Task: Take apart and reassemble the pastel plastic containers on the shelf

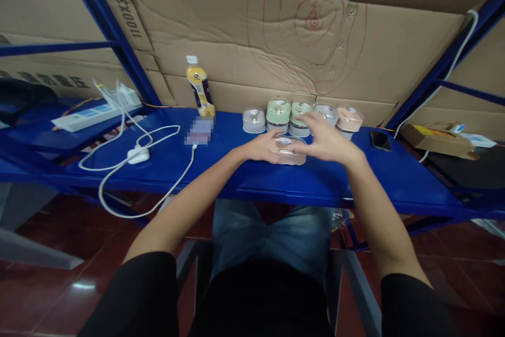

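A white power strip [90, 116] lies at far left, near a white plug [138, 155] trailing cable across a blue table [244, 182]. A yellow bottle [202, 90] stands upright behind a pixelated item [199, 131]. At center, 5 containers line the back: a gray container [253, 120], 2 green containers [278, 110], a clear-gray container [326, 111] and a peach container [350, 118]. In front of them, I have the left hand [260, 147] against the left side of a pinkish container [294, 159], fingers curved; from my remote seat I cannot tell whether they pinch it. My right hand [329, 140], thumb and fingers spread, hangs over its right side. Farther right lies a dark phone [381, 141].
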Tool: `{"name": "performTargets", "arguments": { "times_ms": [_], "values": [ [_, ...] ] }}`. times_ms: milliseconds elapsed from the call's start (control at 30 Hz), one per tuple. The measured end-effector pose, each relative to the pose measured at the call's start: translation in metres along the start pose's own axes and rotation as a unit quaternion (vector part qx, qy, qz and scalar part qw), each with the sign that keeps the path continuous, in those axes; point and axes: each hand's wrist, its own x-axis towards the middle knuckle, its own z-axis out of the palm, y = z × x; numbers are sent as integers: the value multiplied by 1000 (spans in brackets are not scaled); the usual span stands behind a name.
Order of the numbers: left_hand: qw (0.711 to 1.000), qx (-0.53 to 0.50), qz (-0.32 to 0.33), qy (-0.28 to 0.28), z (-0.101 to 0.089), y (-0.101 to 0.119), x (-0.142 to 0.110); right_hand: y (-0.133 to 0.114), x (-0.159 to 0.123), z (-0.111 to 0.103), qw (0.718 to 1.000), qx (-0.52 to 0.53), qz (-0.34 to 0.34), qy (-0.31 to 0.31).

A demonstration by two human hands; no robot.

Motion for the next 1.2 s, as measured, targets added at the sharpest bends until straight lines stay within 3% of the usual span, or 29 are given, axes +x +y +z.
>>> {"name": "performTargets", "arguments": {
  "times_ms": [133, 233, 400, 600, 767, 967, 1067, 1200],
  "values": [
    [999, -34, -8, 26, 4, -11, -6, 8, 15, 34, 991, 4, 1, -137],
    [999, -27, -5, 32, 7, -12, -7, 17, 18, 46, 991, 38, -6, -132],
    [996, 78, -2, 51, 11, -1, -10, 51, 2, 22, 989, 100, 82, -78],
    [982, 186, 24, 6, 18, 20, -14, 98, -13, -3, 961, 117, 247, -28],
    [986, 159, 3, 38, 7, 18, -16, 108, -15, -3, 953, 119, 273, -53],
    [973, 176, -99, 108, -22, 7, -22, 114, -15, -13, 957, 36, 267, -103],
    [964, 200, -136, 106, -25, 7, -22, 119, -15, -13, 962, 16, 244, -125],
    [963, 212, -137, 96, -21, 8, -21, 122, -15, -8, 962, -7, 235, -139]
  ]
}}
